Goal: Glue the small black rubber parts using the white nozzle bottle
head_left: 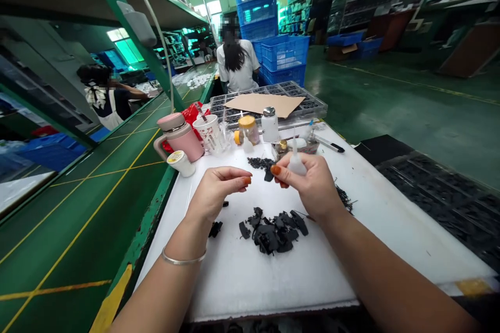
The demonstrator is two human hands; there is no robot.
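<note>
left hand (221, 187) pinches thumb to fingers, any tiny thing inside impossible to tell. right hand (312, 179) curls around a translucent white plastic nozzle bottle (297, 166), tip up, presumably freeing its fingertips to grip a flat black plastic piece (268, 174); a loose heap of curved black plastic parts (273, 234) lies nearer the body on the white tabletop (304, 283), likely for easy reach.

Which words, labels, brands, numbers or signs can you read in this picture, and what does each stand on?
No text can be read with certainty.
White cup: printed marks, too blurred to read.
Small tub: marks on its yellowish lid, too small to read.
</note>
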